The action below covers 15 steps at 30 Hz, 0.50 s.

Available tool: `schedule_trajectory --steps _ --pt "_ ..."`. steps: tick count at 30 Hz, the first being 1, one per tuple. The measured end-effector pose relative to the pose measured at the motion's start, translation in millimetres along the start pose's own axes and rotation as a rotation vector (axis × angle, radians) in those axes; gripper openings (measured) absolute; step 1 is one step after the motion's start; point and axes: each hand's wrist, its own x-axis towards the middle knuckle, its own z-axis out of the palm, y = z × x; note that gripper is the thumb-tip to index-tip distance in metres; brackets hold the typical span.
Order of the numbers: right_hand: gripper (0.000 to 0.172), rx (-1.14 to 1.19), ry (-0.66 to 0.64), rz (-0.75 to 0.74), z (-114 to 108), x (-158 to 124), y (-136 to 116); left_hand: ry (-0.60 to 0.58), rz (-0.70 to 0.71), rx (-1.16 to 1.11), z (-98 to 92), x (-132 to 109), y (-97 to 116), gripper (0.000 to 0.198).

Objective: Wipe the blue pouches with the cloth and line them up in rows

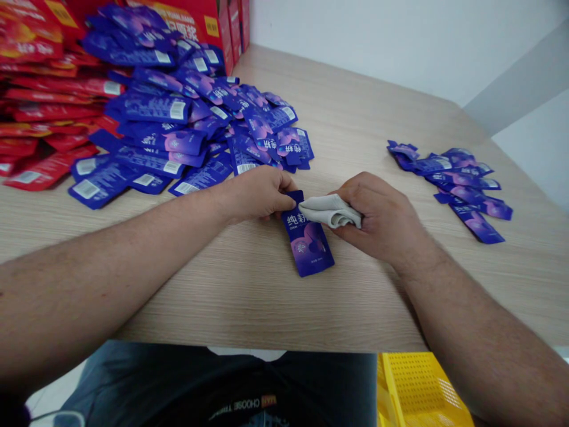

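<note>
Both closed: left hand (pixel 262 193) pinches purple sachet (pixel 310 244); right hand (pixel 382 216) grips cloth (pixel 329 210), seemingly touching it.

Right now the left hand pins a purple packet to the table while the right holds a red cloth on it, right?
No: the head view shows a pale grey cloth, not red. The left hand pins the purple packet to the table while the right hand holds that cloth on it.

Light wood-grain table (pixel 364 124) fills the view, its far edge against a plain white wall (pixel 355 29) with a grey slanted band (pixel 520 83) at right. Yellow perforated crate (pixel 418 385) below near edge; pale floor (pixel 53 394) lower left; even, soft light.
</note>
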Motion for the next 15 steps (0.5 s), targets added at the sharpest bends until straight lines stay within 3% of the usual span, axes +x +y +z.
schedule_trajectory --steps 4,9,15 --pt "0.019 -0.002 0.011 -0.010 0.6 0.3 1.6 0.023 -0.027 -0.100 1.1 -2.4 2.6 0.006" --pt "0.020 0.005 0.038 0.004 2.1 -1.0 1.7 0.060 -0.041 -0.254 3.2 -0.3 0.3 0.017" --pt "0.021 -0.012 0.032 0.012 3.5 -1.7 2.8 0.077 -0.004 -0.196 7.1 1.8 -3.0 0.029"
